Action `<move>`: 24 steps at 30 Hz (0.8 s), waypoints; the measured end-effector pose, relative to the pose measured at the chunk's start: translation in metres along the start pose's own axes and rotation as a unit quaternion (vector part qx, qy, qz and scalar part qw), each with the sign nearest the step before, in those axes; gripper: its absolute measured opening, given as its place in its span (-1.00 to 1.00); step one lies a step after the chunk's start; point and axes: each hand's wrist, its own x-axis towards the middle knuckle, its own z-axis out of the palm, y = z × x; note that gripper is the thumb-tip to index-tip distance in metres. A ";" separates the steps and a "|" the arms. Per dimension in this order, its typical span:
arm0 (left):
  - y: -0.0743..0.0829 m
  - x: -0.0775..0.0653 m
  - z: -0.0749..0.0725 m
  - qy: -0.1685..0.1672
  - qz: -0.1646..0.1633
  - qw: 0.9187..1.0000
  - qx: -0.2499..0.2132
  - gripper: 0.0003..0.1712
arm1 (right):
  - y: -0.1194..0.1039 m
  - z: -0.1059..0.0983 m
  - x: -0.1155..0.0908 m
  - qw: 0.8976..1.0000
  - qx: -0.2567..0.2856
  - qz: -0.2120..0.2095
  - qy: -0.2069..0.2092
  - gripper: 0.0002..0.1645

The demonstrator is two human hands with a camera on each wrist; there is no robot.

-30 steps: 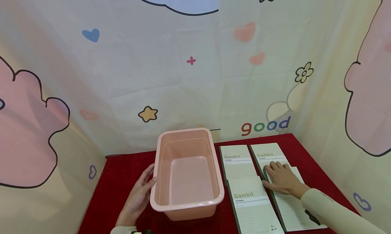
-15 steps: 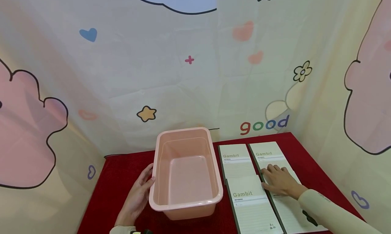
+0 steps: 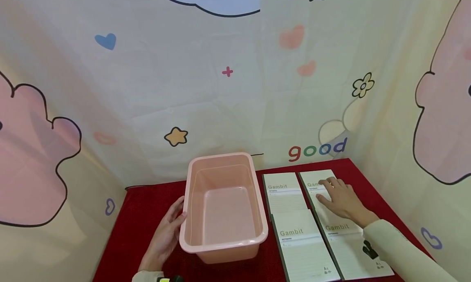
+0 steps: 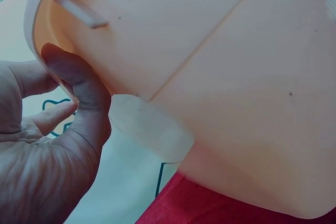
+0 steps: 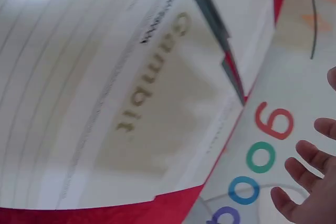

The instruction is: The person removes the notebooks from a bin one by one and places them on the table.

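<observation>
A pink plastic basin point(image 3: 228, 212) stands left of several white notebooks marked "Gambit". My left hand point(image 3: 163, 235) holds the basin's left rim; in the left wrist view its thumb point(image 4: 79, 72) curls over the pale rim. My right hand point(image 3: 344, 200) is over the back-right notebook point(image 3: 312, 175), fingers spread and holding nothing. Nearer me, the front-right notebook point(image 3: 349, 253) shows its title and overlaps the back-right one. The front-left notebook point(image 3: 305, 249) likewise overlaps the back-left notebook point(image 3: 283, 198). In the right wrist view the fingers appear spread at the right edge.
A red cloth point(image 3: 136, 216) covers the table. Behind it hangs a pale curtain point(image 3: 206, 110) printed with hearts, stars and the word "good", and it runs along both sides too. The basin's far edge comes close to the curtain.
My right hand has lifted and moved back from the front-right notebook, uncovering its title. That notebook's far edge now sits further toward me than a second ago. The left hand keeps its hold.
</observation>
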 end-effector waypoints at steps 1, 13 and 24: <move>0.001 -0.001 -0.001 0.001 0.002 1.000 0.003 -0.31 | -0.003 -0.002 0.001 1.000 0.008 -0.005 0.015 -0.35; 0.001 -0.001 -0.007 0.027 0.003 0.998 0.049 -0.35 | -0.051 -0.019 0.008 0.993 0.019 -0.061 0.102 -0.47; 0.017 -0.010 0.005 0.079 0.088 0.938 0.326 -0.32 | -0.090 -0.048 0.010 0.992 0.018 -0.081 0.100 -0.32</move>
